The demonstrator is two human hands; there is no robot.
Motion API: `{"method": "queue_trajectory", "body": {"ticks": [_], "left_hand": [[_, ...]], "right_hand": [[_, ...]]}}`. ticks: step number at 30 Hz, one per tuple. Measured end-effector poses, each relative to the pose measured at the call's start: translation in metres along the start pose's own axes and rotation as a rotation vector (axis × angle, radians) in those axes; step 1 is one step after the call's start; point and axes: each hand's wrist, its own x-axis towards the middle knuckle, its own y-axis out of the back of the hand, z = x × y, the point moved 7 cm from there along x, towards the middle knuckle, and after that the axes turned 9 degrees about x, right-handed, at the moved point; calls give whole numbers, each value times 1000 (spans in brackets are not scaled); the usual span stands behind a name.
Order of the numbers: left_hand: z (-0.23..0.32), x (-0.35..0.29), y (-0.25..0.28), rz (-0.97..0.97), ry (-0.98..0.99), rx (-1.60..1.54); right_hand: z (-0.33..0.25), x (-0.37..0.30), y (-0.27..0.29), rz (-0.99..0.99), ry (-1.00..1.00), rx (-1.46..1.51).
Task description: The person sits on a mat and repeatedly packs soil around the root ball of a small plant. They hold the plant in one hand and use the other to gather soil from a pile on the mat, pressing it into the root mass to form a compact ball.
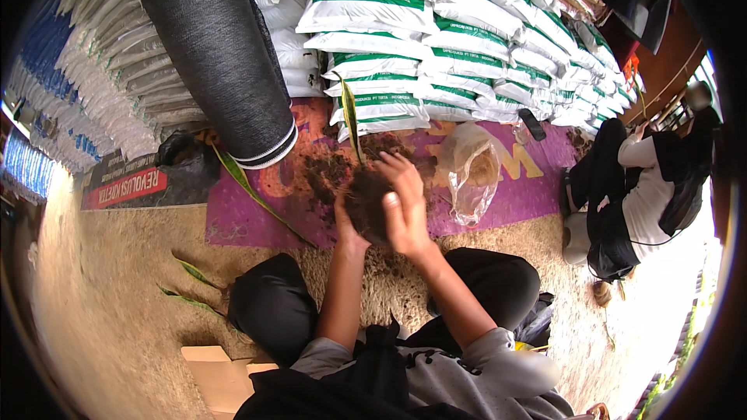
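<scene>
Soil clump (366, 206), dark brown, rounded, crumbly-looking, is between the person's hands, over the near part of a flat purple printed sheet (249, 218). Left hand (348, 222) cups its left side, fingers partly hidden; right hand (406, 210) lies against its right side, fingers curved over the upper part, thumb apart. Slight blur. Grip pressure: cannot tell.

Doing it well, my judgement: support from the left and below, light even pressure from the right, no hard squeeze or it may split. Stay low over the sheet so crumbs land there. Keep the upright green sword-shaped leaf with yellow edges (350, 120) clear of the right fingers; it rises just beyond the clump, can't tell if rooted in it.

Counts: one clump, two hands, one upright leaf, one long yellow-edged green leaf lying left (243, 180), two short green leaves near the left knee (197, 274), one clear plastic bag with brown contents (471, 175), one black mesh roll (210, 47), one other person (650, 179). White sacks with green bands (381, 12): many, overlapping, no reliable count.
</scene>
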Motion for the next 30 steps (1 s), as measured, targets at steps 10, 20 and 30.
{"method": "queue_trajectory", "body": {"ticks": [10, 20, 30], "left_hand": [[-7, -3, -7, 121, -1, 110], [19, -5, 2, 161, -245, 207], [29, -11, -18, 179, -305, 494]], "right_hand": [[20, -2, -10, -75, -129, 195], [-5, -3, -19, -59, -117, 45], [35, -6, -7, 256, -405, 801]]}}
